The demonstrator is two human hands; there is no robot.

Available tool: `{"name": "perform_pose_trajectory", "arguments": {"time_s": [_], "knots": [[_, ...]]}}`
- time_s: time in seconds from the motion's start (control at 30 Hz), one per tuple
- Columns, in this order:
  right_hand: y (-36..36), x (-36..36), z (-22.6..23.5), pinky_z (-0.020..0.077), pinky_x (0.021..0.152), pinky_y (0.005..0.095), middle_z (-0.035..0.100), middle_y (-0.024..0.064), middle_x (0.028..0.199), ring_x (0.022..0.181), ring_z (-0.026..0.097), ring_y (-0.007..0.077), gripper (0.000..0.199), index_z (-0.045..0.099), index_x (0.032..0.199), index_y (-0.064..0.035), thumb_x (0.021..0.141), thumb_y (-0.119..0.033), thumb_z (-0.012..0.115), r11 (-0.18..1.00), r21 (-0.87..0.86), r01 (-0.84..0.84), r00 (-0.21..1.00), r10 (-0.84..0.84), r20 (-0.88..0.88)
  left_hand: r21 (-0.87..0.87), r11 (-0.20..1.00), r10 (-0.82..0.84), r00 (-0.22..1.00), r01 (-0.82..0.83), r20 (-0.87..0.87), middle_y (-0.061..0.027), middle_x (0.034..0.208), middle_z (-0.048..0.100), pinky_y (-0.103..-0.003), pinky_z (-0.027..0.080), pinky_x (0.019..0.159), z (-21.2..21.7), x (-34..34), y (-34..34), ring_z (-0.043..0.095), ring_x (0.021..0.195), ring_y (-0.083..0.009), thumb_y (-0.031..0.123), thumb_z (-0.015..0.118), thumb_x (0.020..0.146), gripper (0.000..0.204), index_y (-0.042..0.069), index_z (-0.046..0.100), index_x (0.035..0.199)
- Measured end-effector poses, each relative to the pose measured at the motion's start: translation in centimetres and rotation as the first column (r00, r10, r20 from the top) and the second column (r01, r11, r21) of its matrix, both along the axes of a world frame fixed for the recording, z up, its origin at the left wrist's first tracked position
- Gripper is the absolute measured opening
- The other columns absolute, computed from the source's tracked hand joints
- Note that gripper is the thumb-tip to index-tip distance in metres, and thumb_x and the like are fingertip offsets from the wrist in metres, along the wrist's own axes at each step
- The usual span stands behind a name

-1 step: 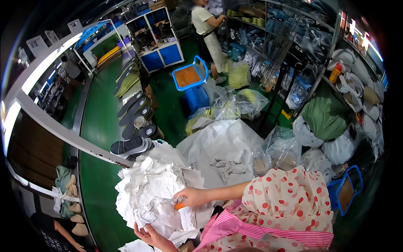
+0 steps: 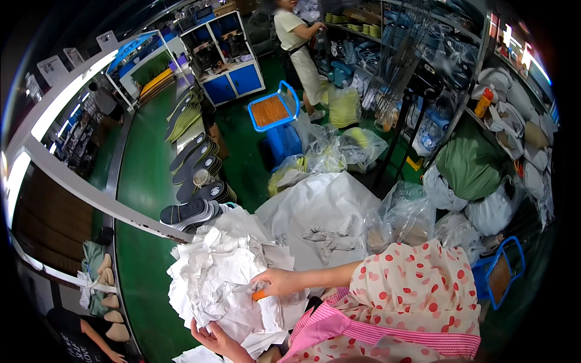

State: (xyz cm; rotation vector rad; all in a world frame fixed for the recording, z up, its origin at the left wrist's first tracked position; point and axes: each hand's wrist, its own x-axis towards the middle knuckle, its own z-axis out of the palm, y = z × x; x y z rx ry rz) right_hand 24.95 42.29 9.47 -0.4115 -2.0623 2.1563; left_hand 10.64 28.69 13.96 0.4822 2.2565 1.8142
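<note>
A pile of crumpled white paper sheets [image 2: 209,266] lies in front of me, close to my body. My right hand [image 2: 279,282] is closed round a small orange object [image 2: 259,295] at the right side of the pile. Only a short piece of that object shows, so I cannot make out its kind. Down at the near edge of the paper, my left hand [image 2: 219,340] touches the sheets with its fingers apart. It grips nothing that I can see.
Stacked insoles [image 2: 193,209] line the green surface beyond the paper. A large white sack [image 2: 321,206] and clear plastic bags [image 2: 408,212] lie to the right. A white frame bar [image 2: 103,193] crosses the left. A blue stool [image 2: 269,113] and a standing person [image 2: 296,36] are farther off.
</note>
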Motion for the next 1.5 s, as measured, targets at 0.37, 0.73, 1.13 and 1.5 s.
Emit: {"name": "perform_pose_trajectory", "arguments": {"time_s": [0.37, 0.73, 1.13, 1.5], "knots": [[1.1, -0.3, 2.3, 0.0413, 0.083, 0.0184, 0.049, -0.0018, 0.108, 0.095, 0.048, 0.0048, 0.063, 0.03, 0.139, -0.0125, 0.086, -0.028, 0.062, 0.865, -0.502, 0.028, 0.924, -0.214, -0.318, 0.206, 0.975, -0.035, 0.971, 0.086, -0.238, -0.0147, 0.114, 0.047, -0.029, 0.039, 0.084, 2.3, 4.5, 0.0, 0.048, 0.099, -0.0194, 0.002, 0.043, 0.088, 0.043, 0.001, 0.031, 0.13], [0.4, -0.8, 1.5, 0.0421, 0.067, 0.0181, 0.055, -0.0052, 0.085, 0.079, 0.052, 0.0015, 0.023, 0.053, 0.102, -0.0094, 0.085, -0.02, 0.064, 0.899, -0.435, 0.05, 0.937, -0.193, -0.29, 0.291, 0.957, 0.003, 1.0, -0.002, -0.003, -0.0117, 0.113, 0.048, -0.029, 0.04, 0.087, 2.8, 4.9, -1.0, 0.049, 0.1, -0.0187, 0.002, 0.046, 0.082, 0.044, 0.004, 0.032, 0.124], [1.1, -2.6, 0.4, 0.0453, 0.073, 0.022, 0.055, -0.002, 0.096, 0.085, 0.052, 0.0052, 0.026, 0.053, 0.107, -0.0068, 0.086, -0.021, 0.06, 0.943, -0.306, 0.13, 0.934, -0.22, -0.281, 0.485, 0.873, -0.047, 0.981, -0.052, 0.189, -0.0091, 0.109, 0.048, -0.031, 0.04, 0.09, 5.0, 4.3, -5.4, 0.048, 0.1, -0.0198, 0.007, 0.048, 0.075, 0.047, 0.011, 0.037, 0.121], [-3.2, -4.0, 3.7, 0.0406, 0.092, 0.0388, 0.048, 0.0101, 0.123, 0.11, 0.049, 0.0275, 0.065, 0.043, 0.128, -0.0097, 0.072, -0.028, 0.069, 0.689, 0.682, 0.245, 0.856, 0.177, -0.486, 0.116, 0.982, -0.12, 0.966, 0.149, -0.229, -0.0095, 0.118, 0.043, -0.02, 0.042, 0.074, 1.2, 4.2, -3.9, 0.049, 0.088, -0.0114, -0.01, 0.051, 0.069, 0.066, 0.002, 0.032, 0.132]]}}
